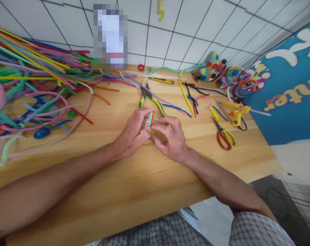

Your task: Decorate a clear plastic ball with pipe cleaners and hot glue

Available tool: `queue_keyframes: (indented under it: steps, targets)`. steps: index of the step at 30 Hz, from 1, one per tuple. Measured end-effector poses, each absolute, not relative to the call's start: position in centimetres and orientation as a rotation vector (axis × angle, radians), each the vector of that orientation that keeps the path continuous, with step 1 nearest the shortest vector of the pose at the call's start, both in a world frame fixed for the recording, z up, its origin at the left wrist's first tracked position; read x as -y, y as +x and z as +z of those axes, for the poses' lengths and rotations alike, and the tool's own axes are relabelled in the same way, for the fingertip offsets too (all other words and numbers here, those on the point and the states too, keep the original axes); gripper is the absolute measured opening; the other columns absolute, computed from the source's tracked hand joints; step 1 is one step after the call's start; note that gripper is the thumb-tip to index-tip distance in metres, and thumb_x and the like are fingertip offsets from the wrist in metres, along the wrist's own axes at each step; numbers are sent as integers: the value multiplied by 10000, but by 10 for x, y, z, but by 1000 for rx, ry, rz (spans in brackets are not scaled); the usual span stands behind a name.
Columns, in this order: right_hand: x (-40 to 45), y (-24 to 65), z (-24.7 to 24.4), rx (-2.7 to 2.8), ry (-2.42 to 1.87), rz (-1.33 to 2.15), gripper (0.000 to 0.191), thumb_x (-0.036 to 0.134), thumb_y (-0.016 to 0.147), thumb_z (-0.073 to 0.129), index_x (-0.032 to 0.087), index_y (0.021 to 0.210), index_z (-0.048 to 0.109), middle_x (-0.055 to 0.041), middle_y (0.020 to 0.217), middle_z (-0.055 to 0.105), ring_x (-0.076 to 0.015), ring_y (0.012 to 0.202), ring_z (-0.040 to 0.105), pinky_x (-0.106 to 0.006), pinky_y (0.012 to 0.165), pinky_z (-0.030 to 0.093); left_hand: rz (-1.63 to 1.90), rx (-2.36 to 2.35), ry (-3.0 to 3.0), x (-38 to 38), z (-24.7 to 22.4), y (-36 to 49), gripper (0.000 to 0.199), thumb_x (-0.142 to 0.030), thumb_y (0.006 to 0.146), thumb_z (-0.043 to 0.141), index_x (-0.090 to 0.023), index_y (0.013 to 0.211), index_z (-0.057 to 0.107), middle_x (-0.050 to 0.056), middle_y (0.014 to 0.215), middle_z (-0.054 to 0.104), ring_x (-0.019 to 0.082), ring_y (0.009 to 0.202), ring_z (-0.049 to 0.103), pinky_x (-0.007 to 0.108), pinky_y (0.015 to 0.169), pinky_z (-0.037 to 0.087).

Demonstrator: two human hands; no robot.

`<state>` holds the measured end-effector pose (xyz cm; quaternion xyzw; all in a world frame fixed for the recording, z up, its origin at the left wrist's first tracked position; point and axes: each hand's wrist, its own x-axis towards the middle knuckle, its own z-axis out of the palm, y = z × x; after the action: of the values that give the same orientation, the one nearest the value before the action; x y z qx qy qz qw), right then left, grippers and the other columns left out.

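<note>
Between my hands is a small clear, rounded piece (151,120), seemingly plastic, with an orange and a light blue fuzzy strip across it. My left hand (133,133) is closed round its left side, thumb in front. From the right, my right hand (171,138) pinches at the orange strip with thumb and forefinger. The fingers hide much of the piece. Just beyond my hands lie pliers (145,89) with green and yellow handles, a purple pipe cleaner (157,95) across them.
Many coloured pipe cleaners (42,65) are heaped at the left. Scissors (224,136) and a yellow glue gun (235,111) lie at the right. A yellow cutter knife (161,80) is near the tiled wall (191,30). Decorated fish-like figures (212,70) stand at the back right.
</note>
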<state>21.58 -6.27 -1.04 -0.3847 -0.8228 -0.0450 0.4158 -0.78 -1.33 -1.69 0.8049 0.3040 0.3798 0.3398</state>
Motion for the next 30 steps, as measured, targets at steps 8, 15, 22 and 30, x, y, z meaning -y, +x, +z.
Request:
queue_keyframes:
  steps: [8, 15, 22, 30]
  targets:
    - [60, 228, -18, 2119, -996, -7, 511, 177, 996, 760, 346, 1469, 670, -104, 1372, 699, -320, 1249, 707, -551, 1005, 658, 1047, -747, 2213, 10, -15, -8, 535, -329, 1112, 555, -279, 1643, 508, 158, 1573, 639, 349, 1513, 600, 610, 1307, 520]
    - [58, 227, -14, 2098, -900, 11, 526, 150, 983, 771, 318, 1469, 661, -111, 1363, 720, -308, 1225, 712, -514, 981, 663, 1043, -713, 2181, 9, -13, -11, 445, -392, 1110, 600, -271, 1535, 547, 172, 1629, 641, 369, 1574, 600, 643, 1323, 512]
    - [58, 230, -18, 2125, -972, 62, 494, 182, 974, 768, 328, 1438, 682, -107, 1369, 713, -318, 1252, 712, -551, 1014, 659, 990, -733, 2157, 9, -10, -11, 441, -428, 1130, 583, -295, 1551, 582, 146, 1565, 702, 364, 1530, 636, 638, 1334, 514]
    - [59, 226, -15, 2099, -931, 39, 566, 160, 985, 762, 362, 1498, 632, -103, 1402, 705, -319, 1252, 721, -541, 1002, 665, 1076, -686, 2167, 8, -13, -8, 445, -362, 1087, 632, -261, 1519, 587, 144, 1503, 706, 351, 1490, 650, 596, 1307, 538]
